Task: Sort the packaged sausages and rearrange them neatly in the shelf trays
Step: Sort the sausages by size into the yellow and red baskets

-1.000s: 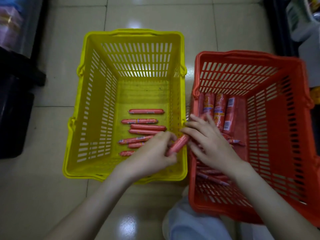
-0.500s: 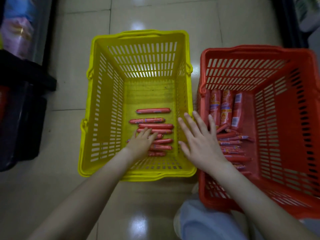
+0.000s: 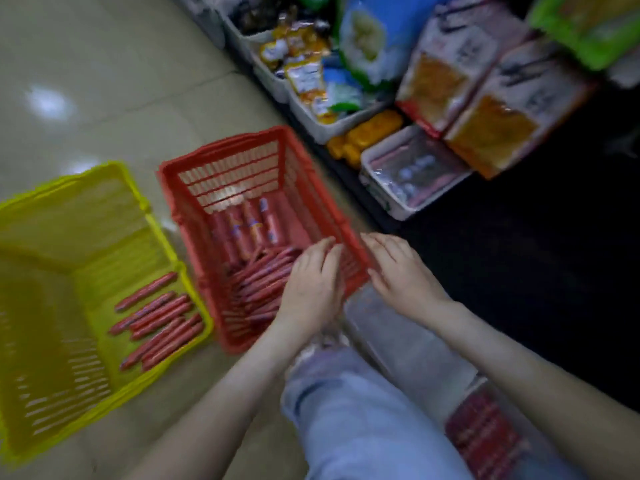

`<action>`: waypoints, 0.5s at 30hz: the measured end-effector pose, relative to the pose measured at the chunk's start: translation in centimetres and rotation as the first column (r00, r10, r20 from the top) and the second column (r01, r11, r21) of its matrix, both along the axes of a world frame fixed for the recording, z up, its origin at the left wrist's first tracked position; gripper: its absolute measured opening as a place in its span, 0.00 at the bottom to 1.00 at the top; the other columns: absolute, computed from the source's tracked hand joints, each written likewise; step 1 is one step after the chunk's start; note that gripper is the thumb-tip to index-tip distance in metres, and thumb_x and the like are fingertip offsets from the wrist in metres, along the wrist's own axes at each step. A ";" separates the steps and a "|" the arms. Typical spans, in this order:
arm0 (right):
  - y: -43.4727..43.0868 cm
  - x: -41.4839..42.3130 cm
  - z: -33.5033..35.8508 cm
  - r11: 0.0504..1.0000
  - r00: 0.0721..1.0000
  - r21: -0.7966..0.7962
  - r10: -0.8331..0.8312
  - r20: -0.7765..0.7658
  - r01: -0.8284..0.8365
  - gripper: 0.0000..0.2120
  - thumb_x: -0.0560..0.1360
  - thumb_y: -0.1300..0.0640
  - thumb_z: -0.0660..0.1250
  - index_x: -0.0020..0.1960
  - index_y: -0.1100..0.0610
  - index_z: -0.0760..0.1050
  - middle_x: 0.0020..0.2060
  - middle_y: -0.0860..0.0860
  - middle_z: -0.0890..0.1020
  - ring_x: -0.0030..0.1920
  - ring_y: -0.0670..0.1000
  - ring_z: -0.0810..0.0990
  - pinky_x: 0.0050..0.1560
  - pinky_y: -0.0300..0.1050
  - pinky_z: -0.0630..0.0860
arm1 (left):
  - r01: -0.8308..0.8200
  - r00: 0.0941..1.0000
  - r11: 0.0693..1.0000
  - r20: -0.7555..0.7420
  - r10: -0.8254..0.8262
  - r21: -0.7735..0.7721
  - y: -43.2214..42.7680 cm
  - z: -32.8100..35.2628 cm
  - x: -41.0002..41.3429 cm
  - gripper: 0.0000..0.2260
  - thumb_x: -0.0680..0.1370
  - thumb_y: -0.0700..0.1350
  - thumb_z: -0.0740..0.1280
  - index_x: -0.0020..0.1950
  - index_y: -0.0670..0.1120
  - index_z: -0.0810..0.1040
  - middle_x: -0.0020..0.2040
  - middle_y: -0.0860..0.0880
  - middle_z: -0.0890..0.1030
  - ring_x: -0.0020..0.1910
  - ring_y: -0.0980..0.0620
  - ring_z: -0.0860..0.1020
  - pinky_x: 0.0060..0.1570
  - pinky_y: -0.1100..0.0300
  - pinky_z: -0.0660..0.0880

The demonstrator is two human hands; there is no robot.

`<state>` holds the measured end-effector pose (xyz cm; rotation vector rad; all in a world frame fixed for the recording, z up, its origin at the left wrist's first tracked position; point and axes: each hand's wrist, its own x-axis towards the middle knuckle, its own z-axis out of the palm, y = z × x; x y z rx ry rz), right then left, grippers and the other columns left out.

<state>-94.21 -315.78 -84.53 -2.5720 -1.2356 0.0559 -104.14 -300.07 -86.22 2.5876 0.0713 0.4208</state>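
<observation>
The fingers (image 3: 325, 247) of the left hand (image 3: 313, 285) are straight and close together, holding nothing. They hover over the near right corner of the red basket (image 3: 228, 181), and the blur hides whether they touch its wall. Just right of them, outside that wall, the right hand (image 3: 403, 271) is spread loosely, its fingers (image 3: 377, 242) relaxed and empty too. The two sets of fingertips are near each other, with the basket's right rim between them.

Directly beneath and left of the left fingers lies a heap of thin red sausages (image 3: 263, 275) on the basket floor. Beyond the fingertips, at the basket's far end, a few thicker labelled sausages (image 3: 249, 226) lie side by side.

Further left of the left hand stands the yellow basket (image 3: 86, 209), just beside the red one, with a loose row of thin sausages (image 3: 156, 320) on its bottom.

Beyond and to the right of the right fingers is a low shelf. It holds a white tray (image 3: 375, 194) with long pinkish packs, yellow packs (image 3: 367, 136) just past it and blurred snack bags (image 3: 304, 74) in more trays farther on.

Nearer than both hands is a knee in pale jeans (image 3: 353, 410). Under the right forearm there is a clear container (image 3: 408, 344) and a red packet (image 3: 485, 434) – both too blurred to read. Everything sits on a pale tiled floor (image 3: 104, 81).
</observation>
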 end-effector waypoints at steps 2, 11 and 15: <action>-6.5 1.0 0.8 0.997 0.996 -0.033 -0.068 0.053 0.070 0.27 0.71 0.60 0.67 0.68 0.64 0.70 0.61 0.58 0.76 0.61 0.54 0.67 0.59 0.54 0.74 | 0.206 0.977 0.979 -0.052 -0.205 0.004 -5.0 -0.3 2.4 0.19 0.72 0.42 0.60 0.60 0.36 0.75 0.58 0.37 0.77 0.55 0.39 0.77 0.58 0.51 0.72; -30.7 -4.0 -8.4 0.900 0.936 -0.268 -0.351 0.020 0.344 0.37 0.63 0.64 0.76 0.69 0.62 0.67 0.61 0.56 0.76 0.61 0.54 0.70 0.57 0.52 0.77 | 0.802 0.596 0.546 -0.395 -0.699 0.242 -22.1 -11.0 7.5 0.23 0.73 0.48 0.58 0.65 0.43 0.77 0.64 0.40 0.77 0.60 0.43 0.78 0.58 0.51 0.75; -36.3 -9.6 -15.2 0.865 0.924 -0.382 -0.377 -0.069 0.324 0.29 0.66 0.62 0.63 0.67 0.58 0.66 0.60 0.53 0.79 0.59 0.53 0.77 0.54 0.48 0.79 | 0.893 0.419 0.238 -0.513 -0.749 0.382 -27.5 -16.2 7.0 0.26 0.80 0.48 0.52 0.78 0.50 0.55 0.77 0.41 0.56 0.76 0.42 0.57 0.74 0.45 0.54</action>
